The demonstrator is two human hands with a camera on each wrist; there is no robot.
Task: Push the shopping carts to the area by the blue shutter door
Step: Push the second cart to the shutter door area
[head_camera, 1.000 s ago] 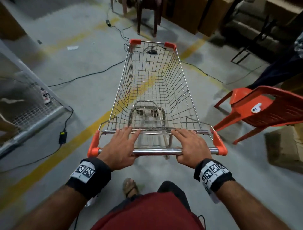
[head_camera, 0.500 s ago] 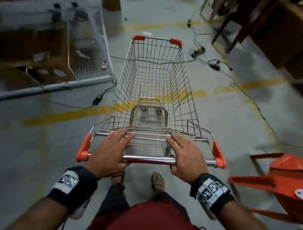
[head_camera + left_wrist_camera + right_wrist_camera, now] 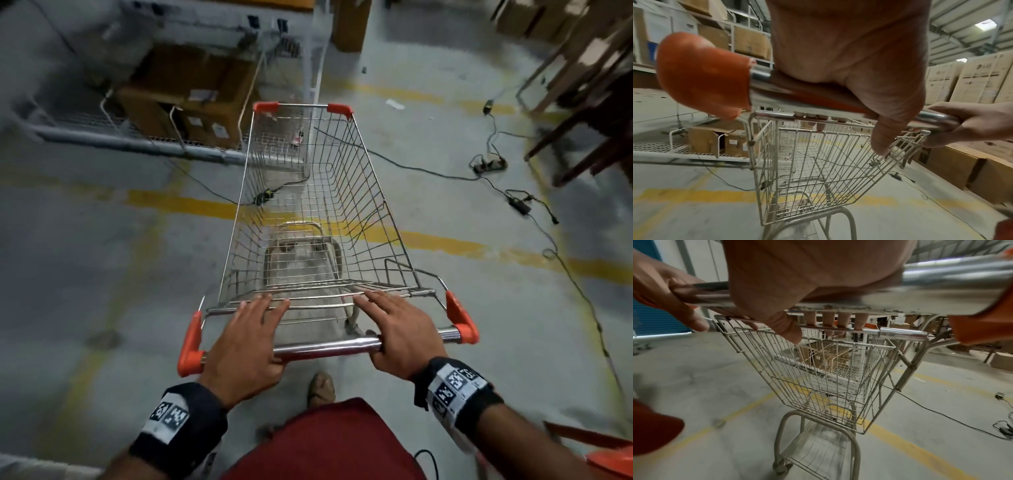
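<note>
Head view: a person stands behind a wire shopping cart on a grey concrete floor crossed by yellow painted lines. At far left, a low metal rack holds cardboard boxes; the cart's front end, capped with orange corners, points toward that rack's right end. The left hand lies flat over the chrome handle bar near its orange left end cap, fingers stretched forward and apart onto the wire child-seat frame, thumb under the bar. The right hand rests likewise near the orange right end cap, fingers straight and reaching forward, the grip loose rather than clamped. Both wrists wear black bands with printed square markers. A red garment and one sandalled foot show below the handle. To the right of the cart, black cables and a power strip trail across the floor, with dark wooden furniture legs beyond and an orange plastic chair at the lower right edge.

Right wrist view: a blue shutter door appears at far left, behind the left hand, well apart from the cart.
</note>
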